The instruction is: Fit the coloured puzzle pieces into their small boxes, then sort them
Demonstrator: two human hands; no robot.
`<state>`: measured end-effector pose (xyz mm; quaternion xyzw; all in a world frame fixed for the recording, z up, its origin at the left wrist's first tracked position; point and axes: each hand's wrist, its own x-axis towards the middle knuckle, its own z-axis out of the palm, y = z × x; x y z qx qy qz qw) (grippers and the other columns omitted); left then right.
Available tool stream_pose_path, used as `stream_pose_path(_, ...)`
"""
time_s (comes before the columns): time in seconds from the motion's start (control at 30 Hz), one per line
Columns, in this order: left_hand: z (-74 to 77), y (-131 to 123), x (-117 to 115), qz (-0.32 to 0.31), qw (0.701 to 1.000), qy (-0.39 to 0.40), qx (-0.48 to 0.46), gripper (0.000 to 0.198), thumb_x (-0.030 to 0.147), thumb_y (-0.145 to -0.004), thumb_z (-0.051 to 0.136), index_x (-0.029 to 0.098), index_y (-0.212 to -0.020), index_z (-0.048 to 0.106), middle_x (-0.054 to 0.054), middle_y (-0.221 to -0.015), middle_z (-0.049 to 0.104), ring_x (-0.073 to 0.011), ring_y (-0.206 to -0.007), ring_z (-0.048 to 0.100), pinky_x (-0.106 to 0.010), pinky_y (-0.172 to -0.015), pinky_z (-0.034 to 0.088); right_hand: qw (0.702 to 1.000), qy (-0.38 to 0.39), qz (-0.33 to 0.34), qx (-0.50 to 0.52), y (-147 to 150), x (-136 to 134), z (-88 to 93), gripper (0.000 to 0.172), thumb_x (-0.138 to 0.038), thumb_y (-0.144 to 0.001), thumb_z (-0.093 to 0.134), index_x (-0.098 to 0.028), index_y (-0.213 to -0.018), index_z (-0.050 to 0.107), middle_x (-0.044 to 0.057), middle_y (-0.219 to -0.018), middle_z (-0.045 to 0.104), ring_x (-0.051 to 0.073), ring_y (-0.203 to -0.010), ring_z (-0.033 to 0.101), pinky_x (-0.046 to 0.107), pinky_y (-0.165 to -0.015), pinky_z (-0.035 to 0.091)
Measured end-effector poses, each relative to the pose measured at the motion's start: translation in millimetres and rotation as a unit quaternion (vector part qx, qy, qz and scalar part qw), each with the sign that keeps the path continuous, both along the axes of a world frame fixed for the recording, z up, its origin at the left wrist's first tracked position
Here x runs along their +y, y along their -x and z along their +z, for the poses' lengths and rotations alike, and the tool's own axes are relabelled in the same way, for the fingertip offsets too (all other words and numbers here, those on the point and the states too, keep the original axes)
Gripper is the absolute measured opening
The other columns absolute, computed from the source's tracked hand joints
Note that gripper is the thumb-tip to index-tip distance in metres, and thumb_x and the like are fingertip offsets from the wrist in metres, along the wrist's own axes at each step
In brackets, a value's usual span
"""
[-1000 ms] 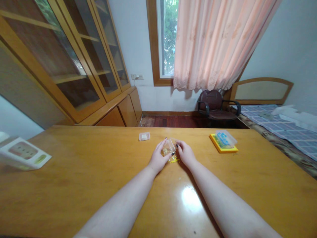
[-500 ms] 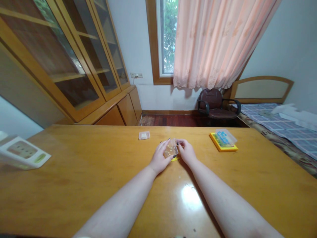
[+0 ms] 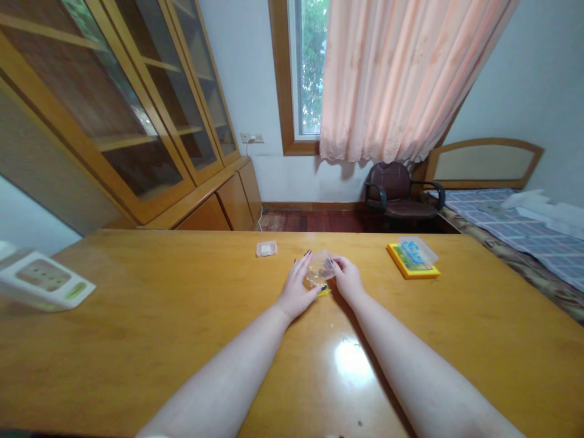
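Note:
A small clear plastic box with several small pale pieces in it lies on the table between my hands. My left hand curves around its left side, fingers along the far edge and thumb at the near edge. My right hand pinches a clear plastic lid, which is tilted up over the box. Under the left thumb a yellow piece shows in part; I cannot make out its kind.
Beyond my hands sits a small clear case. To the right lies a yellow box with a clear lid with blue print on it. A white container stands at the left of the wooden table.
My right hand has lifted the clear lid, which is now angled above the box and shifted slightly right. The left hand has stayed almost in place around the box.

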<state>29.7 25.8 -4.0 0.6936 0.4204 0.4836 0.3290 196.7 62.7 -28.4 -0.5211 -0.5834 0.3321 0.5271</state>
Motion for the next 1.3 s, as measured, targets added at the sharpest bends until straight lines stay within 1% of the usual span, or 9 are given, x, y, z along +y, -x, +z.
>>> stream_pose_path(0.23,-7.4,2.9,6.4,0.024,1.0,0.014,-0.003,0.072,0.025,-0.065,0.071,0.026,-0.132,0.044,-0.006,-0.141,0.041,-0.0253,-0.132,0.032,-0.042,-0.114,0.017,1.0,-0.002,0.022,0.013,1.8,-4.4,3.3,0.027,-0.037,-0.081,0.051,-0.015,-0.089,0.065,0.01,-0.091,0.07,0.022,-0.086,0.064,0.036,-0.082,0.049)
stream_pose_path(0.37,-15.3,5.6,12.6,0.052,0.997,0.038,-0.042,0.064,0.029,-0.072,0.067,0.024,-0.131,0.045,-0.008,-0.139,0.043,-0.0249,-0.131,0.035,-0.041,-0.112,0.021,0.992,-0.018,0.112,-0.054,2.9,-14.3,11.9,0.028,-0.028,-0.081,0.048,-0.018,-0.1,0.066,0.008,-0.102,0.069,0.021,-0.096,0.063,0.037,-0.089,0.047)
stream_pose_path(0.47,-20.9,7.0,16.8,0.069,0.992,0.047,-0.092,0.055,0.031,-0.076,0.063,0.022,-0.129,0.048,-0.009,-0.135,0.047,-0.0242,-0.127,0.04,-0.04,-0.11,0.025,0.976,-0.051,0.207,-0.054,4.0,-21.0,19.4,0.035,-0.02,-0.078,0.045,-0.018,-0.109,0.062,0.007,-0.112,0.066,0.021,-0.104,0.06,0.037,-0.094,0.044)
stream_pose_path(0.53,-23.0,7.3,18.3,0.062,0.99,0.053,-0.116,0.052,0.032,-0.078,0.062,0.021,-0.128,0.049,-0.009,-0.133,0.05,-0.0239,-0.125,0.043,-0.04,-0.109,0.028,0.966,-0.065,0.241,-0.063,5.4,-23.6,22.6,0.04,-0.021,-0.078,0.048,-0.017,-0.116,0.058,0.008,-0.117,0.062,0.021,-0.108,0.058,0.038,-0.095,0.044)
stream_pose_path(0.7,-22.4,6.1,18.6,-0.008,0.989,0.065,-0.132,0.05,0.031,-0.08,0.06,0.022,-0.128,0.049,-0.007,-0.134,0.05,-0.0226,-0.125,0.044,-0.038,-0.109,0.029,0.973,-0.057,0.187,-0.126,9.6,-23.6,18.0,0.045,-0.028,-0.075,0.061,-0.017,-0.118,0.055,0.011,-0.117,0.062,0.023,-0.106,0.058,0.04,-0.092,0.045)
stream_pose_path(0.87,-23.2,3.6,19.9,-0.011,0.987,0.075,-0.143,0.047,0.036,-0.084,0.056,0.02,-0.127,0.05,-0.008,-0.134,0.05,-0.0226,-0.125,0.044,-0.038,-0.109,0.03,0.984,-0.06,0.148,-0.072,9.8,-19.0,9.4,0.032,-0.025,-0.08,0.054,-0.016,-0.111,0.058,0.01,-0.109,0.065,0.02,-0.097,0.062,0.035,-0.086,0.049)
stream_pose_path(1.07,-25.7,1.5,21.3,-0.016,0.99,0.069,-0.121,0.051,0.038,-0.085,0.054,0.018,-0.13,0.045,-0.01,-0.136,0.048,-0.0229,-0.125,0.044,-0.039,-0.109,0.031,0.992,-0.053,0.104,-0.051,7.4,-14.5,9.1,0.03,-0.029,-0.079,0.056,-0.016,-0.106,0.06,0.01,-0.101,0.068,0.021,-0.089,0.064,0.037,-0.083,0.05)
stream_pose_path(1.2,-25.8,3.4,20.1,0.006,0.997,0.055,-0.056,0.051,0.04,-0.086,0.05,0.017,-0.132,0.043,-0.011,-0.136,0.047,-0.0227,-0.125,0.044,-0.04,-0.108,0.032,0.994,-0.063,0.078,-0.044,6.8,-15.1,10.6,0.028,-0.03,-0.082,0.054,-0.016,-0.104,0.061,0.009,-0.099,0.068,0.02,-0.087,0.064,0.036,-0.082,0.05)
stream_pose_path(1.3,-25.6,5.6,17.6,0.039,0.997,0.036,0.056,0.051,0.038,-0.087,0.046,0.016,-0.133,0.041,-0.012,-0.139,0.043,-0.0232,-0.129,0.039,-0.042,-0.11,0.028,0.998,-0.063,0.012,-0.011,3.1,-10.2,8.3,0.029,-0.036,-0.08,0.056,-0.016,-0.1,0.062,0.01,-0.097,0.068,0.021,-0.086,0.064,0.037,-0.082,0.049)
